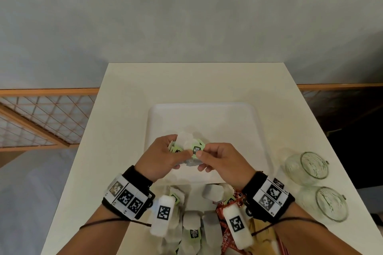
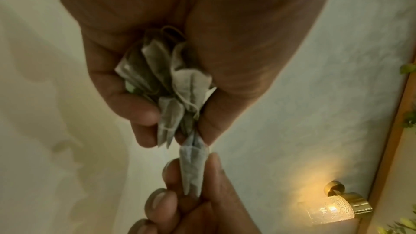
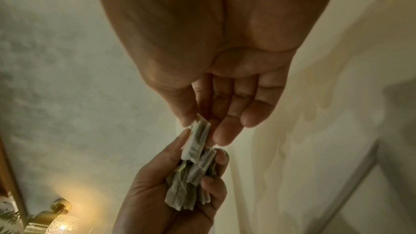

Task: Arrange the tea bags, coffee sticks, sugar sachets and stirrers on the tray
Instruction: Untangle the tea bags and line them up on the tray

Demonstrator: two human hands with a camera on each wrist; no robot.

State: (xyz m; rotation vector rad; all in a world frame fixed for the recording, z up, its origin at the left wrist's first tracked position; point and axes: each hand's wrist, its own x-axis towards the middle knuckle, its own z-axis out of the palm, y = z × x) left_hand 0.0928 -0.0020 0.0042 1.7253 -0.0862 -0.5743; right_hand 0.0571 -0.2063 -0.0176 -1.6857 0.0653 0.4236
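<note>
Both hands meet at frame centre in the head view, above the near part of the white tray [image 1: 207, 114] on the tabletop [image 1: 128, 97]. Left hand [image 1: 160, 156] fingers curl round a bunch of tea bags [image 2: 171, 84]. Right hand [image 1: 220, 159] pinches one tea bag [image 2: 191, 170] between thumb and forefinger, other fingers loose. More tea bags [image 1: 192, 232] and red coffee sticks [image 1: 224, 236] piled at bottom centre. Two glass jars [image 1: 306, 167] lie lower right.
</note>
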